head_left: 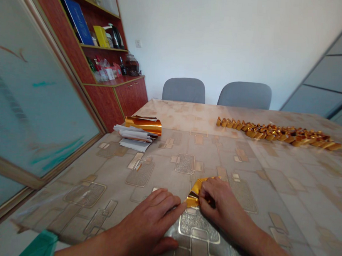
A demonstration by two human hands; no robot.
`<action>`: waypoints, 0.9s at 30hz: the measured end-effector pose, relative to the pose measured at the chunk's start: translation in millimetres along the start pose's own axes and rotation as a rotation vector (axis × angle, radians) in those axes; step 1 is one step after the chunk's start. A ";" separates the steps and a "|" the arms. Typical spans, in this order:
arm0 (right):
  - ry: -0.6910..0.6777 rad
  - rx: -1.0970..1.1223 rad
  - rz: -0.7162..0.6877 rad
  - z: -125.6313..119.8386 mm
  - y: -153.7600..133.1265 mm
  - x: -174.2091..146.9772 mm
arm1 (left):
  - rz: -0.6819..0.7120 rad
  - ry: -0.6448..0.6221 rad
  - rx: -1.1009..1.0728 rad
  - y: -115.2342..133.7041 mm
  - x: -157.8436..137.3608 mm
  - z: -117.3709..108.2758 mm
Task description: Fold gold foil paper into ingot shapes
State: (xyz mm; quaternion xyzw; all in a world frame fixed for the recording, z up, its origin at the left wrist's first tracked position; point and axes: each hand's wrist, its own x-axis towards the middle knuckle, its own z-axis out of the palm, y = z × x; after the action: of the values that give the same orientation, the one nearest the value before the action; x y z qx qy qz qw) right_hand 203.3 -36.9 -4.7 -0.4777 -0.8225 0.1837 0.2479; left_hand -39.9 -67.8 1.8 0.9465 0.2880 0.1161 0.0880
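Observation:
A partly folded piece of shiny gold foil paper (194, 199) lies on the patterned tablecloth in front of me. My right hand (220, 198) pinches its right side between thumb and curled fingers, covering part of the paper. At its lower left corner, the index fingertip of my left hand (158, 216) touches the foil. That hand rests low over the table, thumb and index finger apart, the other fingers lightly bent, with nothing in its grasp.
A stack of gold and white paper sheets (138, 135) lies at the far left of the table. Rows of folded gold foil pieces (275, 134) stretch across the far right. Two grey chairs (184, 90) stand behind the table, and a red-brown cabinet (129, 94) is at the left.

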 end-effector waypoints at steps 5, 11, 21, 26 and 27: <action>0.024 -0.048 -0.022 4.1 1.2 -0.6 | 0.025 0.021 0.021 -0.8 0.4 1.6; 0.017 -0.054 -0.017 4.7 2.2 -1.7 | 0.014 -0.035 -0.032 0.9 4.3 -2.1; 0.025 -0.067 -0.012 6.0 4.0 0.6 | 0.020 -0.032 -0.049 1.5 4.9 -5.3; 0.031 -0.054 -0.010 9.0 7.0 -0.8 | 0.061 -0.075 -0.025 -1.2 7.5 -8.8; 0.030 -0.050 -0.003 9.2 7.3 -1.7 | 0.068 -0.092 -0.027 -1.8 8.6 -10.5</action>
State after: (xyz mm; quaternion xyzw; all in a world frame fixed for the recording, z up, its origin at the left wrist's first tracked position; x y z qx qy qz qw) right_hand 203.7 -35.5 -16.5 -0.4854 -0.8237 0.1556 0.2484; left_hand -36.8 -60.4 12.9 0.9587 0.2500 0.0794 0.1099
